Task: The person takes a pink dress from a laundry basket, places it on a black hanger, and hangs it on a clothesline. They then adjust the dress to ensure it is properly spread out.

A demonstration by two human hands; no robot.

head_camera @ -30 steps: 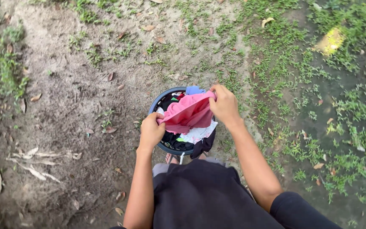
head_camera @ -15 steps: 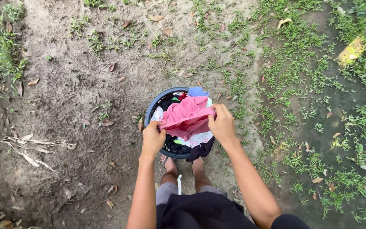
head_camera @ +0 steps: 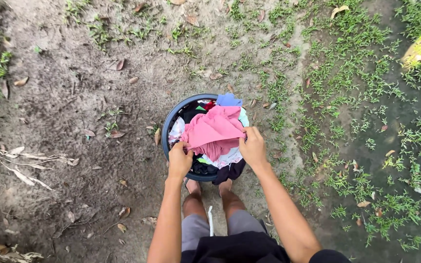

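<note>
No packages, labels, signs or screens anywhere in view.

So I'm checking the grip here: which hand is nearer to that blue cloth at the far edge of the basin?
Right. The right hand grips the basin's right side, just below the blue cloth; the left hand holds the near-left rim, farther off.
</note>
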